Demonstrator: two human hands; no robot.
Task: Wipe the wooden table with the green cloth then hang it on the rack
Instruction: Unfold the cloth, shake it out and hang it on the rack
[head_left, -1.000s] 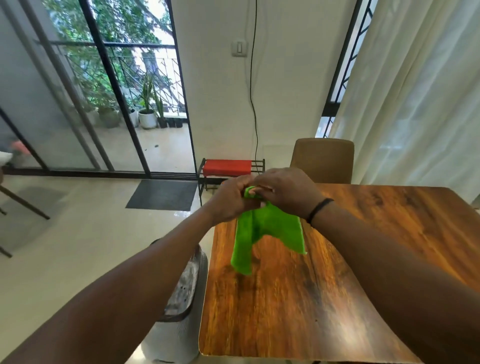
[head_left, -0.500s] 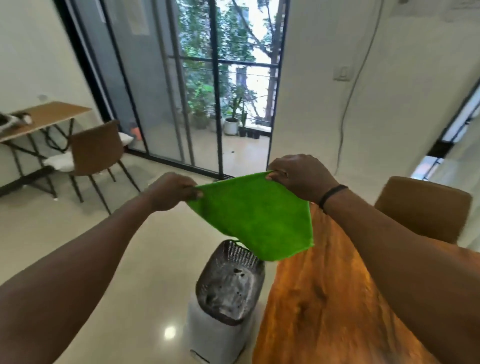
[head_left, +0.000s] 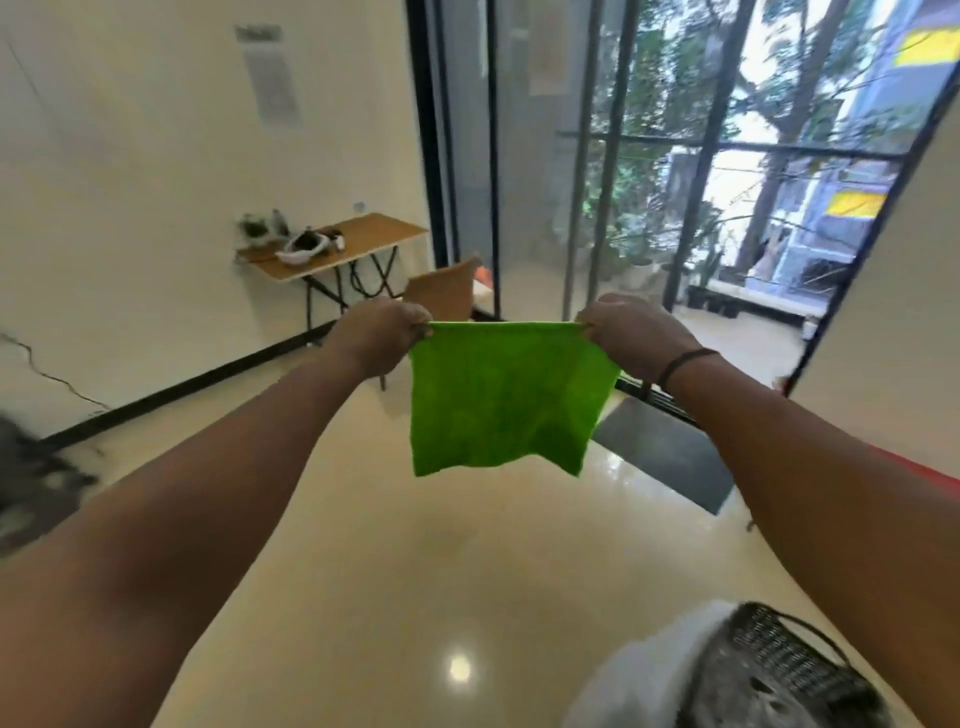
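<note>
The green cloth (head_left: 501, 395) hangs spread flat in the air in front of me, stretched by its two top corners. My left hand (head_left: 382, 335) pinches the upper left corner and my right hand (head_left: 636, 332) pinches the upper right corner. A black band sits on my right wrist. Below the cloth is bare cream floor. The wooden table I wiped is out of view, and I see no rack.
A white appliance with a dark mesh top (head_left: 769, 675) stands at the bottom right. A dark doormat (head_left: 670, 452) lies before the glass doors (head_left: 649, 182). A small wooden side table (head_left: 337, 244) and a brown chair (head_left: 447, 291) stand by the far wall.
I have turned left, away from the wooden table, which left the view. The cloth went from bunched between both hands to stretched flat and level by its top corners.
</note>
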